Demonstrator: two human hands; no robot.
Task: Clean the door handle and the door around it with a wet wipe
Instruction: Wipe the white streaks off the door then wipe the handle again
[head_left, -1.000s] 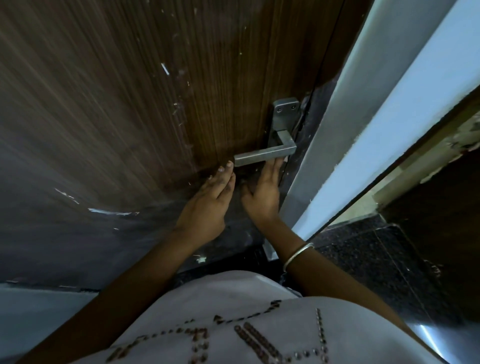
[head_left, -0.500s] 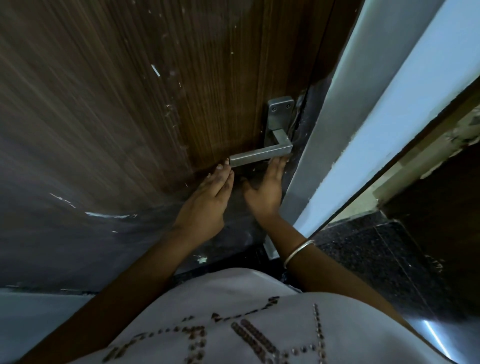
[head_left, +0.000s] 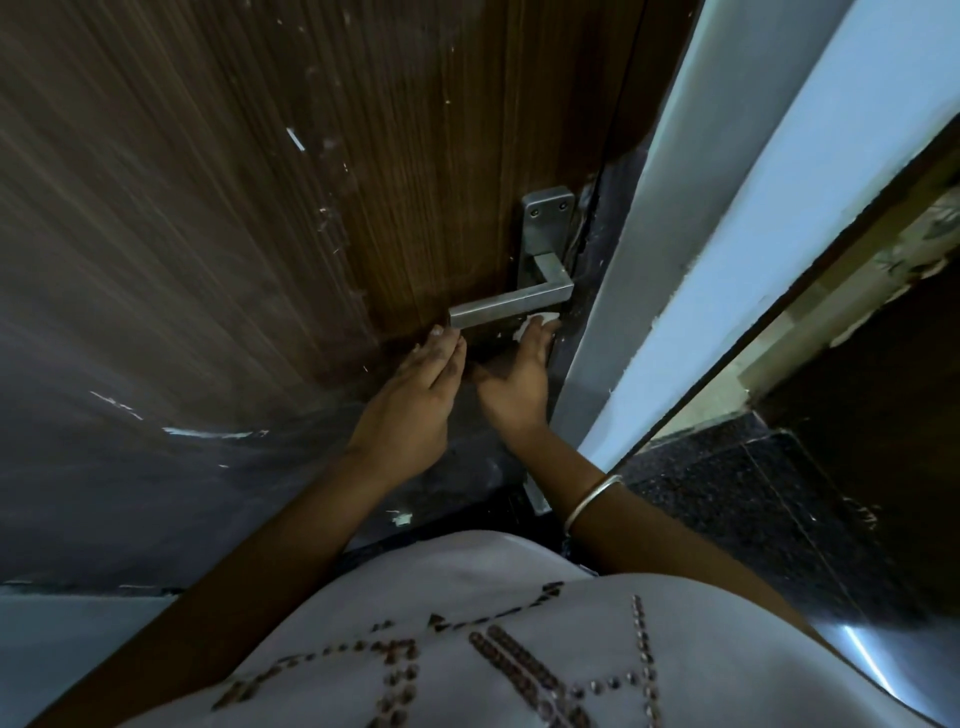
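Right hand (head_left: 519, 376) presses wet wipe (head_left: 535, 322) under door handle (head_left: 511, 304)

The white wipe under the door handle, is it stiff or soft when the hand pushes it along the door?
The wipe is probably soft and floppy: it looks crumpled under the right hand fingertips, just below the handle. It seems light, since only the fingertips press it to the door. Being wet, it may slide easily.

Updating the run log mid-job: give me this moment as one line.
stage: wiping under door handle | right hand: presses wet wipe on door beneath lever | left hand: flat on door, fingertips at lever's free end
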